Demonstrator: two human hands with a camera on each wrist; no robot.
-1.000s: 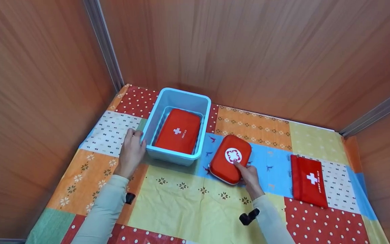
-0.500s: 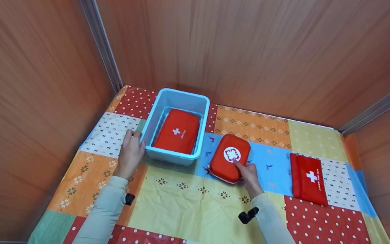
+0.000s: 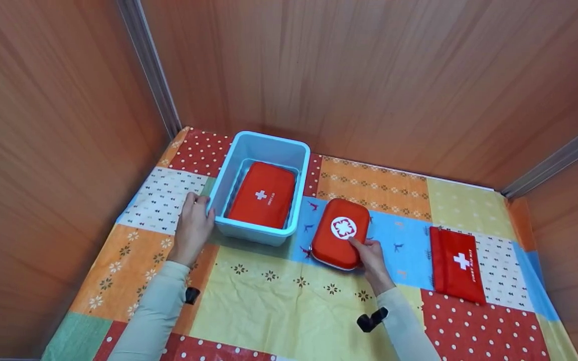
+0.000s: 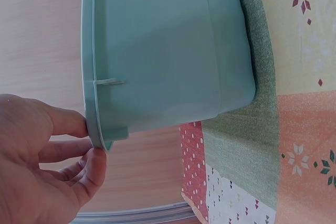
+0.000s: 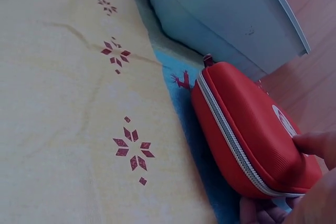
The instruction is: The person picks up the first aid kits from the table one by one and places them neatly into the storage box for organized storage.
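Observation:
My left hand (image 3: 194, 228) pinches the near left corner of a light blue plastic bin (image 3: 296, 200); in the left wrist view the thumb and fingers (image 4: 68, 121) close on its rim. Inside the bin lies a flat red first aid pouch (image 3: 264, 195) with a white cross. Right of the bin, my right hand (image 3: 372, 260) grips the near right corner of a red zippered first aid case (image 3: 336, 245). Its thumb is on top by the white round emblem, and in the right wrist view fingertips (image 5: 254, 211) show under the case. The case's far end is beside the bin.
A second flat red first aid pouch (image 3: 454, 265) lies farther right on the patchwork tablecloth (image 3: 254, 301). Wood-grain panels (image 3: 369, 75) stand behind and on both sides, close to the bin's far end.
The red case has turned slightly under my right hand, and the right hand has shifted a little to the right. My left hand stays on the bin corner.

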